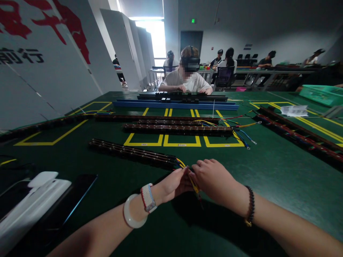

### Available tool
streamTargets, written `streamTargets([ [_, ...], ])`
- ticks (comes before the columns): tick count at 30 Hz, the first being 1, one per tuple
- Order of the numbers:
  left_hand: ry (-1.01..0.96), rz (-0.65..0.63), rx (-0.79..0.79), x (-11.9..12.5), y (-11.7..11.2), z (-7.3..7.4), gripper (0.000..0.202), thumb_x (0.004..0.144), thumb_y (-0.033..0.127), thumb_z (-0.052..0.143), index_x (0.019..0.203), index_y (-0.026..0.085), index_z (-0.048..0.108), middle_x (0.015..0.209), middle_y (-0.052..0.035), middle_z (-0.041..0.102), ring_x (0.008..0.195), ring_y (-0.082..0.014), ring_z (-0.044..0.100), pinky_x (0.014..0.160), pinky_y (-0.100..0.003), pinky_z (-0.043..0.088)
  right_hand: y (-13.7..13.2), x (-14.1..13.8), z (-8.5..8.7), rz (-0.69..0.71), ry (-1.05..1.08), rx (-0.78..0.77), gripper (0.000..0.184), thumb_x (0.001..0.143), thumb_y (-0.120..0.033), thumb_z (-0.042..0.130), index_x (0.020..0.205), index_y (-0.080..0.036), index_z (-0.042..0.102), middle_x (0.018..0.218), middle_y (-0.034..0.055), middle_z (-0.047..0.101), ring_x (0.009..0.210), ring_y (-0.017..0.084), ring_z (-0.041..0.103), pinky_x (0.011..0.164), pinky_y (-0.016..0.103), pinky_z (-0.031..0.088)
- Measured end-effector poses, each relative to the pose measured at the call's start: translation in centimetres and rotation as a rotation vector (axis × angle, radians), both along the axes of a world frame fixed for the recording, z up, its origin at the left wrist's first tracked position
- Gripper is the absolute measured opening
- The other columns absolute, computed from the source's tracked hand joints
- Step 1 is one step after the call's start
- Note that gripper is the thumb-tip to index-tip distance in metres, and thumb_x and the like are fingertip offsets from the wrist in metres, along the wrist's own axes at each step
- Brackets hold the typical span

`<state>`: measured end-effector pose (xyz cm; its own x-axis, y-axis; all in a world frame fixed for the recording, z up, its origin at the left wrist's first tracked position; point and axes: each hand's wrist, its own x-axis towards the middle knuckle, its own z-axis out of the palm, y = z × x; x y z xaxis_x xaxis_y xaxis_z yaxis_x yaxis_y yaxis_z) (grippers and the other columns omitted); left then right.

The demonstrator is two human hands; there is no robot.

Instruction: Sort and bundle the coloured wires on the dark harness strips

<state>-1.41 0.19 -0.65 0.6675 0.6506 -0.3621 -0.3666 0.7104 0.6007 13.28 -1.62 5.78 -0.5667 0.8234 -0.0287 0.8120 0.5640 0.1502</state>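
Observation:
My left hand (174, 184) and my right hand (214, 180) meet over the green table (268, 171), both pinched on thin coloured wires (193, 182) that run out of the right end of a long black strip (134, 153). The yellow wire shows best, passing between my fingertips. A white bangle and a watch sit on my left wrist, a bead bracelet on my right.
More black strips (177, 129) with loose wire ends lie across yellow floor-tape boxes farther back, another set (300, 134) at the right. A white box and dark phone (77, 194) sit at my left. A person (187, 76) works opposite at a blue rail (174, 104); others sit behind.

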Motion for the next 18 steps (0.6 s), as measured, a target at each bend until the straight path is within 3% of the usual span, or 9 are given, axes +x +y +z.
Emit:
streamTargets([
  [4, 0.054, -0.024, 0.051, -0.1, -0.1, -0.2, 0.032, 0.092, 0.035, 0.042, 0.081, 0.011, 0.062, 0.078, -0.0088, 0.067, 0.075, -0.0163, 0.063, 0.082, -0.035, 0.045, 0.4, 0.8, 0.9, -0.099, 0.022, -0.114, 0.034, 0.090, -0.039, 0.048, 0.079, -0.013, 0.068, 0.075, 0.0129, 0.066, 0.070, 0.022, 0.063, 0.061, 0.029, 0.042],
  [9, 0.101, 0.006, 0.046, 0.0, -0.2, -0.1, 0.027, 0.090, 0.035, 0.046, 0.086, 0.012, 0.060, 0.082, -0.0080, 0.067, 0.076, -0.0151, 0.062, 0.083, -0.035, 0.045, 1.5, 1.4, 0.8, -0.050, 0.087, -0.384, 0.031, 0.083, -0.045, 0.057, 0.081, -0.016, 0.069, 0.074, 0.0084, 0.068, 0.063, 0.018, 0.063, 0.050, 0.023, 0.037],
  [15, 0.063, -0.036, 0.069, 0.1, -0.3, 0.8, 0.025, 0.092, 0.033, 0.042, 0.093, 0.011, 0.055, 0.091, -0.0121, 0.066, 0.086, -0.0187, 0.064, 0.089, -0.041, 0.044, 4.5, 3.0, -0.3, -0.074, 0.334, -1.040, 0.038, 0.089, -0.044, 0.048, 0.077, -0.012, 0.064, 0.070, 0.0049, 0.066, 0.057, 0.011, 0.060, 0.052, 0.020, 0.043],
  [18, 0.096, -0.023, 0.078, 0.1, -0.2, 0.7, 0.025, 0.093, 0.033, 0.041, 0.093, 0.011, 0.053, 0.089, -0.0123, 0.066, 0.085, -0.0188, 0.065, 0.088, -0.040, 0.045, 5.5, 3.7, -1.2, -0.105, 0.466, -1.231, 0.038, 0.086, -0.048, 0.050, 0.081, -0.011, 0.061, 0.071, 0.0032, 0.065, 0.057, 0.010, 0.060, 0.056, 0.021, 0.048],
])
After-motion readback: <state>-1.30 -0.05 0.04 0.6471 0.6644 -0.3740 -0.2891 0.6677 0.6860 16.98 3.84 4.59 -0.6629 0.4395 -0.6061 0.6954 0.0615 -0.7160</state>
